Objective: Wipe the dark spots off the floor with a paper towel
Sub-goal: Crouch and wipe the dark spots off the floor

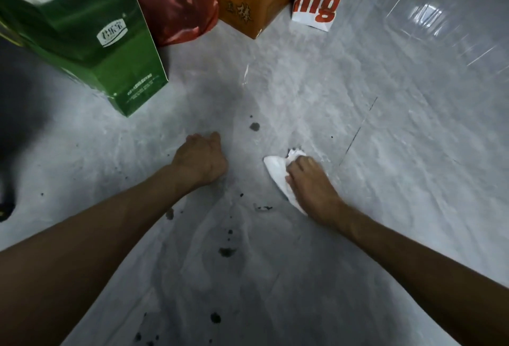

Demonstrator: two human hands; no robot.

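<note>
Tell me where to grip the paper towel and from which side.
Grip the bunched part of the paper towel from above, probably much as the right hand holds it: it lies low on the floor, and the flat corner sticking out to the left offers little to pinch.
</note>
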